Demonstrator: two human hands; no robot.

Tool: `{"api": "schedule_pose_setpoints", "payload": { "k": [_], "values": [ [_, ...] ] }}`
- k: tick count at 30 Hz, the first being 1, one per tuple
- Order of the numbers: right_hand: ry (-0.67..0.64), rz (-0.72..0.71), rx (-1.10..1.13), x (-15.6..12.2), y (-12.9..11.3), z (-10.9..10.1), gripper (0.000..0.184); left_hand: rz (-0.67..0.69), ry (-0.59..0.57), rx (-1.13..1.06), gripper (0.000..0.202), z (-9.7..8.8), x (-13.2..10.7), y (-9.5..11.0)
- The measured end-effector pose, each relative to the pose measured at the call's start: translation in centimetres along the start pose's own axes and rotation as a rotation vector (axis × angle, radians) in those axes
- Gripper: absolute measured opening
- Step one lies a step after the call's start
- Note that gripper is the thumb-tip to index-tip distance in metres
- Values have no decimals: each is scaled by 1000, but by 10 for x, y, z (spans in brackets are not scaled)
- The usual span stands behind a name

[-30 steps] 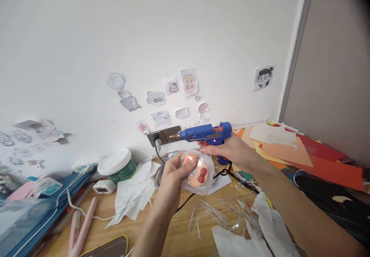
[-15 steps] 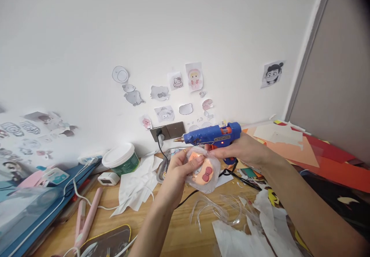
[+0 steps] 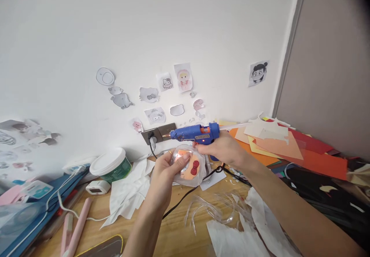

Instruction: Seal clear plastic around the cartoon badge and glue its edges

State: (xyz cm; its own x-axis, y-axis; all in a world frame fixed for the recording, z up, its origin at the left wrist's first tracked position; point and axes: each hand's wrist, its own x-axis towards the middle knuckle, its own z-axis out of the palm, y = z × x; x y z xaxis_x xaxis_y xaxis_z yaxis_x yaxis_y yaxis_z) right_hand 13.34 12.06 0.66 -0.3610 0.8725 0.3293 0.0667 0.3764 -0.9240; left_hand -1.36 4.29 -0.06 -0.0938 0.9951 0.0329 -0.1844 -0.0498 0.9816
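Observation:
My left hand (image 3: 169,168) is closed on a round craft piece (image 3: 189,170), orange with a dark red bow and a clear, whitish rim; the thumb lies across its front. My right hand (image 3: 224,149) grips a blue hot glue gun (image 3: 196,133) by its handle, and a small red light glows on its side. A clear glue stick (image 3: 235,126) sticks out of the back end. The gun's metal nozzle points left, above the craft piece and apart from it. Part of the handle is hidden behind my right hand.
A white-lidded tub (image 3: 111,164), a small white clock-like device (image 3: 98,187) and a pink hair straightener (image 3: 76,226) stand or lie at left. Clear plastic strands (image 3: 214,209) and white paper (image 3: 231,237) lie in front. Coloured sheets (image 3: 277,145) pile at right. A black cord (image 3: 180,201) crosses the table.
The view has swung right, so things appear shifted left. Both hands still hold the craft piece and glue gun; the glue stick at the gun's back is now visible.

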Motion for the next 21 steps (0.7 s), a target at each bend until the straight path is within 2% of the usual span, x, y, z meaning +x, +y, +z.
{"api": "schedule_pose_setpoints", "payload": {
  "k": [3, 5, 9, 14, 17, 21],
  "values": [
    [50, -13, 114, 6, 3, -5, 4, 48, 46, -82, 14, -7, -2, 6],
    [62, -25, 197, 8, 4, -10, 9, 114, 88, -142, 13, -14, -2, 12],
    [-8, -19, 312, 4, 0, -9, 19, 219, 152, -144, 11, -21, -3, 17],
    [-127, 4, 446, -4, -5, 3, 17, 233, 180, -13, 14, -6, -2, 6],
    [-151, -3, 490, -5, -5, 5, 14, 301, 253, -34, 16, 4, -1, -1],
    [-165, 28, 537, -3, -1, 4, 14, 355, 333, -77, 19, 8, 0, -3]
  ]
}}
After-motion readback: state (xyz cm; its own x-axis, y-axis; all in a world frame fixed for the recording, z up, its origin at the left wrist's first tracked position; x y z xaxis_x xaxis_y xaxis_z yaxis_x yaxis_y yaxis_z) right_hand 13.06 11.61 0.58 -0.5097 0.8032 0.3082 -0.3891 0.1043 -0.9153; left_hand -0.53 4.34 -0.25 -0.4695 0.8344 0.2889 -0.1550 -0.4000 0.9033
